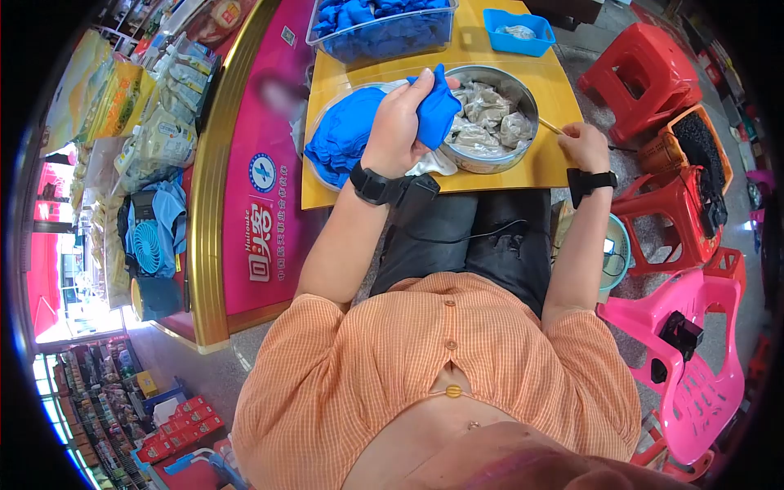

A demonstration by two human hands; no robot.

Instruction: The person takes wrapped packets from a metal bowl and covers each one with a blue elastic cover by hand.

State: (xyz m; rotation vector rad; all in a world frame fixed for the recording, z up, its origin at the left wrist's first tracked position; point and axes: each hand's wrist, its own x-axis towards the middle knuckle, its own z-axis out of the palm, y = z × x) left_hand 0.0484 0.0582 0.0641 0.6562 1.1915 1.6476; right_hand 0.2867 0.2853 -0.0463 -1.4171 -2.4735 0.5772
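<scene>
My left hand (398, 122) is closed round a piece of blue cloth (438, 108), raised over the yellow table. Below and left of it, a heap of blue cloth (347, 133) lies in a clear shallow container. Just right of the cloth stands a round metal tin (532, 122) with several pale, plastic-looking bundles (483, 114) inside. My right hand (586, 147) is at the table's right edge, its fingers pinched on a thin yellowish stick (550, 126) that points towards the tin's rim. A bit of white material (434, 163) shows beneath my left hand.
At the back of the yellow table (539, 73) stand a clear bin (384, 41) full of blue cloth pieces and a small blue basket (519, 47). Red stools (645, 77) and a pink chair (694, 392) are on the right. A pink panel (269, 106) borders the left.
</scene>
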